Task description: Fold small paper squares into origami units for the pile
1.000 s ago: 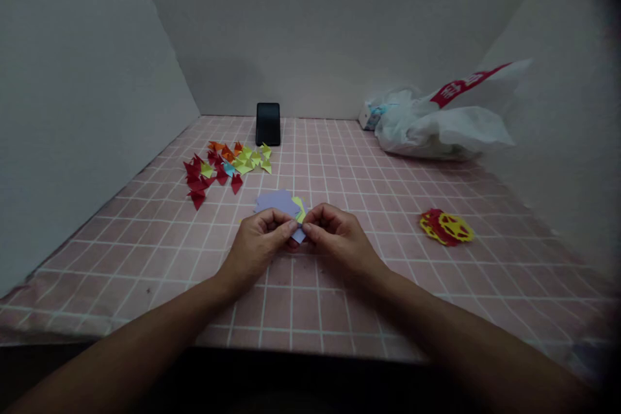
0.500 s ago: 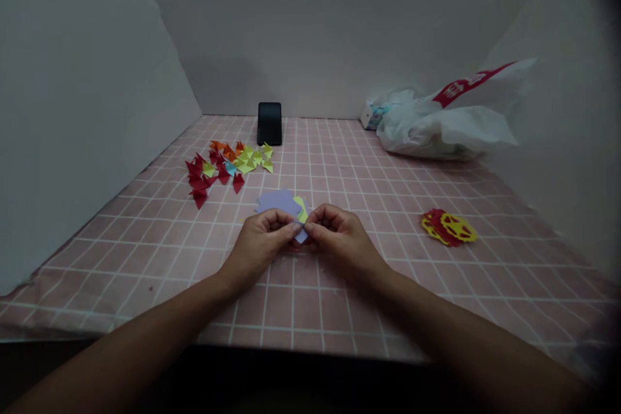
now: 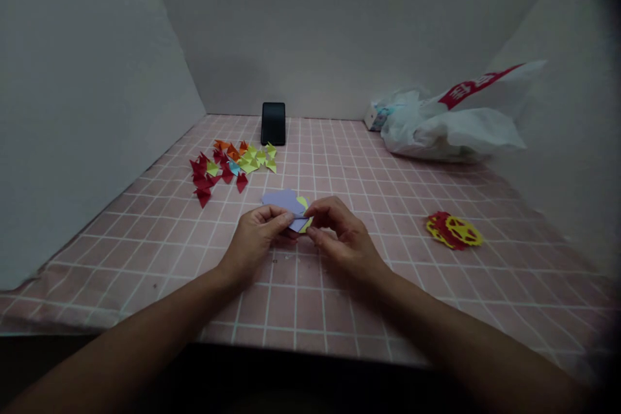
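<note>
My left hand pinches a small folded piece of purple paper between thumb and forefinger. At the paper's right end, my right hand has its thumb and forefinger apart, the fingertips close to the paper's edge. Whether they touch it I cannot tell. Just behind the hands lie flat purple paper sheets, with yellow paper showing at their right side. The left fingers partly cover these sheets.
Several small folded paper pieces in red, orange, yellow and blue lie at the left. A black phone-like device leans behind them. Red and yellow cut-out discs lie at right. A white plastic bag and a small box sit back right.
My right thumb and forefinger have come off the folded paper and spread apart. The left hand still pinches it. The whole view has shifted slightly.
</note>
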A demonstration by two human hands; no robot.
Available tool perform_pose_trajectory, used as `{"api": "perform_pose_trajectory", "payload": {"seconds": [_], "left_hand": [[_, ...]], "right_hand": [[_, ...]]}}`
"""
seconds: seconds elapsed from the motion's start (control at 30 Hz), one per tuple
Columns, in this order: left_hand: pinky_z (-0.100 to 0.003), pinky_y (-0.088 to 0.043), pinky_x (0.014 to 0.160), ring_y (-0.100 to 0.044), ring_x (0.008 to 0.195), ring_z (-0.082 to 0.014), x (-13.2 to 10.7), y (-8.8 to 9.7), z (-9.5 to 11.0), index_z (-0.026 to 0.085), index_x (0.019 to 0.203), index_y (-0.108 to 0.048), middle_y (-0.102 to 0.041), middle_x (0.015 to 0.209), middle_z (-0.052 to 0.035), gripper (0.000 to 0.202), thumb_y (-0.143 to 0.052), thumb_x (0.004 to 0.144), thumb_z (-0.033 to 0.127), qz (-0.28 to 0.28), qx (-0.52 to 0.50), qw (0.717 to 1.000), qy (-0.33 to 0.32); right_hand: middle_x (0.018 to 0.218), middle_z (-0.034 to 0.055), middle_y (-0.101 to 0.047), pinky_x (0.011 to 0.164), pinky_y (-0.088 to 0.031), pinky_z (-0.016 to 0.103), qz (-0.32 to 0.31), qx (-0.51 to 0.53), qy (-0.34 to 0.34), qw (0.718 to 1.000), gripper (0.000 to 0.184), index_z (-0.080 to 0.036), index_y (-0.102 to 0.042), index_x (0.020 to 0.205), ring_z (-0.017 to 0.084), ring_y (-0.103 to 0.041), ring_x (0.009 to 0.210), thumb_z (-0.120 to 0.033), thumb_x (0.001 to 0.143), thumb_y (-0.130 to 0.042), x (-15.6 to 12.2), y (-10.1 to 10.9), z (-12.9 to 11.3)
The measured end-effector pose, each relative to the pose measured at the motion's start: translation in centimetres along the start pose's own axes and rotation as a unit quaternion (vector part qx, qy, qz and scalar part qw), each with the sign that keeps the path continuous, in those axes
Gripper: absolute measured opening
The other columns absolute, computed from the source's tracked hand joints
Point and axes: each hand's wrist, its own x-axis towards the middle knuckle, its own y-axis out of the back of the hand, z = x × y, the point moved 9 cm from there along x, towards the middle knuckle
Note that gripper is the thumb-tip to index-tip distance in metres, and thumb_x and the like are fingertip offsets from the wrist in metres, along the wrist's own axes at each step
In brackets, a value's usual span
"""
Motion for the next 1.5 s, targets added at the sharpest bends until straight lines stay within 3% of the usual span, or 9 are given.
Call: {"api": "perform_pose_trajectory", "payload": {"seconds": [0.13,0.23,0.47,0.7,1.03,1.17,1.33,1.5], "left_hand": [[-0.024,-0.054,0.063,-0.063,0.062,-0.011,-0.1,-0.3,-0.1,0.014,0.073,-0.069,-0.067,0.068,0.0003,0.024,-0.082,0.068,0.033,-0.011,-0.01,1.0,0.009],[-0.023,-0.053,0.063,-0.064,0.062,-0.0107,-0.2,-0.5,0.0,0.014,0.071,-0.069,-0.068,0.069,-0.0003,0.023,-0.083,0.067,0.032,-0.016,-0.01,1.0,0.008],[-0.026,-0.056,0.07,-0.066,0.069,-0.0129,-0.5,-1.3,0.2,0.014,0.075,-0.071,-0.071,0.073,-0.0027,0.021,-0.081,0.071,0.033,-0.059,0.04,0.997,-0.005],[-0.028,-0.058,0.072,-0.067,0.067,-0.0122,-0.5,-1.6,0.1,0.014,0.079,-0.071,-0.07,0.074,-0.0013,0.021,-0.081,0.071,0.031,-0.069,0.016,0.997,0.003],[-0.027,-0.059,0.072,-0.07,0.067,-0.0129,-0.6,-2.1,-0.7,0.014,0.083,-0.07,-0.072,0.075,-0.0027,0.025,-0.082,0.071,0.032,-0.097,-0.03,0.994,0.039],[-0.027,-0.059,0.071,-0.07,0.066,-0.0121,-0.6,-2.1,-0.7,0.012,0.085,-0.07,-0.072,0.076,-0.0032,0.024,-0.081,0.072,0.03,-0.095,-0.028,0.994,0.043],[-0.028,-0.059,0.073,-0.069,0.068,-0.0125,-0.7,-2.1,-0.4,0.013,0.083,-0.071,-0.071,0.076,-0.0037,0.018,-0.077,0.076,0.028,-0.096,-0.004,0.995,0.031],[-0.029,-0.058,0.074,-0.067,0.07,-0.0129,-0.7,-2.2,-0.2,0.014,0.082,-0.071,-0.07,0.077,-0.0032,0.017,-0.076,0.076,0.029,-0.101,0.007,0.995,0.014]], "right_hand": [[0.106,0.0055,-0.057,0.09,-0.05,0.039,-0.003,-0.072,0.073,0.995,0.015,-0.024,-0.065,0.09,0.021,-0.058,0.105,-0.01,0.087,-0.062,-0.3,-0.2,-1.4],[0.105,0.0053,-0.057,0.091,-0.049,0.039,0.006,-0.092,0.091,0.992,0.015,-0.024,-0.065,0.087,0.02,-0.059,0.104,-0.009,0.088,-0.063,-0.3,-0.1,-1.6],[0.101,0.0048,-0.059,0.086,-0.05,0.037,-0.009,-0.105,0.101,0.989,0.015,-0.023,-0.063,0.087,0.019,-0.06,0.098,-0.008,0.088,-0.062,-0.3,-0.2,-1.7],[0.099,0.0059,-0.061,0.086,-0.049,0.037,-0.033,-0.113,0.085,0.989,0.018,-0.022,-0.063,0.085,0.02,-0.06,0.097,-0.011,0.095,-0.052,-0.1,-0.5,-1.9],[0.095,0.0041,-0.059,0.083,-0.048,0.036,-0.015,-0.099,0.073,0.992,0.018,-0.025,-0.069,0.089,0.019,-0.06,0.091,-0.01,0.09,-0.058,-0.2,-0.1,-1.4],[0.096,0.0039,-0.061,0.085,-0.048,0.037,-0.006,-0.049,0.016,0.999,0.014,-0.026,-0.069,0.096,0.019,-0.059,0.093,-0.016,0.09,-0.061,-0.1,0.1,-0.1],[0.083,-0.0001,-0.059,0.07,-0.047,0.031,-0.018,0.102,-0.127,0.986,0.018,-0.025,-0.064,0.104,0.016,-0.056,0.077,-0.026,0.086,-0.066,-0.3,-0.6,2.8],[0.083,0.0009,-0.059,0.071,-0.047,0.032,-0.029,0.093,-0.148,0.984,0.018,-0.023,-0.066,0.1,0.016,-0.056,0.078,-0.031,0.085,-0.069,-0.4,-0.8,3.4]]}}
